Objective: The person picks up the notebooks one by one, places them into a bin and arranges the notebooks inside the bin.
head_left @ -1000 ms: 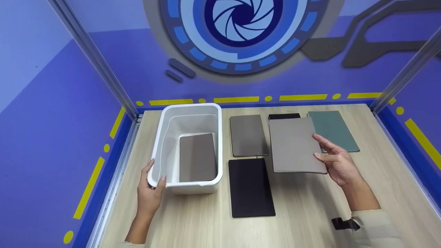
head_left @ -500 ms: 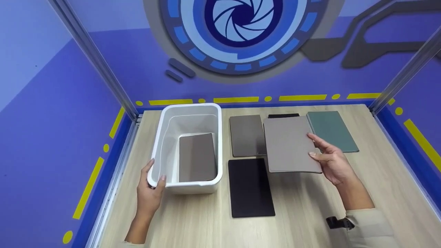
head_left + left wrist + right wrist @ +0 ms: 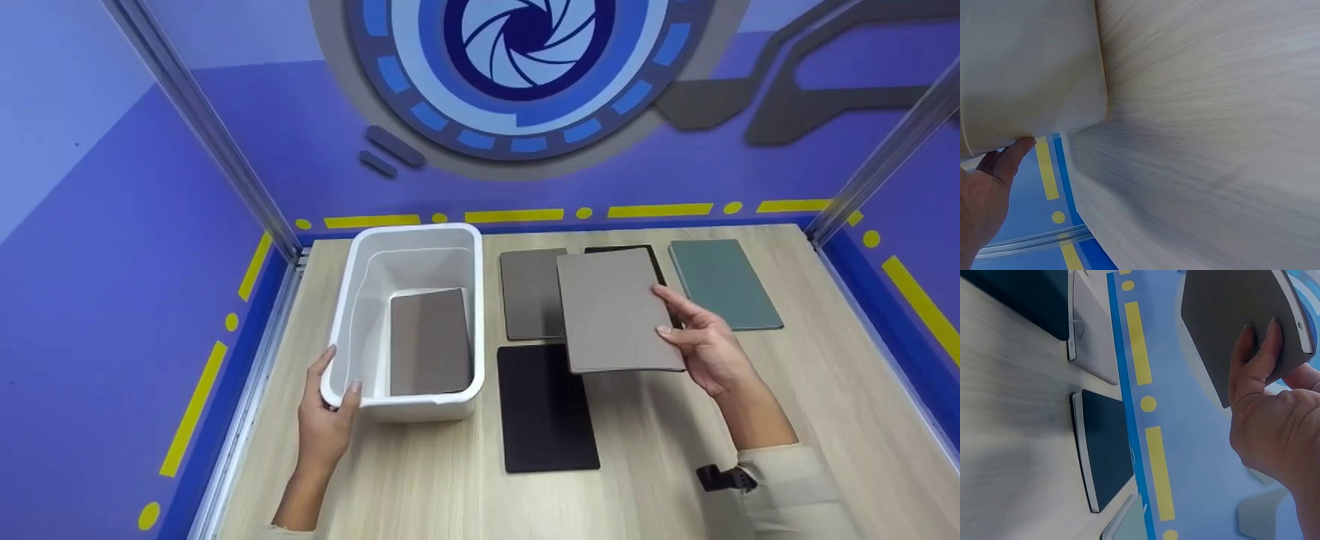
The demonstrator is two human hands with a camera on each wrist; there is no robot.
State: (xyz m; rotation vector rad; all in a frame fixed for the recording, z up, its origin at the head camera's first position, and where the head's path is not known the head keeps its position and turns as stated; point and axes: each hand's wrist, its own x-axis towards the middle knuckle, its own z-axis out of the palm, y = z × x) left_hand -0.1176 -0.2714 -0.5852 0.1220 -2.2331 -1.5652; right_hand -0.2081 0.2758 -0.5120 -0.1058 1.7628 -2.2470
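Observation:
My right hand (image 3: 712, 349) pinches a grey-taupe notebook (image 3: 616, 311) by its right edge, thumb on top and fingers beneath. The notebook is raised above the table and a little tilted. In the right wrist view its dark underside and white page edges show. At the near left corner of a white plastic bin (image 3: 480, 315), my left hand (image 3: 326, 420) grips the rim, thumb over it and fingers along the outer wall. Inside the bin a brown notebook (image 3: 429, 341) lies flat against the bottom.
Right of the bin lie another taupe notebook (image 3: 529, 292) and a black notebook (image 3: 547, 409) in front of it. A second black notebook (image 3: 658, 262) is partly covered by the held one. A green notebook (image 3: 724, 285) lies far right. Blue walls enclose the wooden table (image 3: 420, 480).
My right hand has carried the raised notebook leftward toward the bin, uncovering more of the green notebook and covering part of the taupe one. The left hand and the bin stay put.

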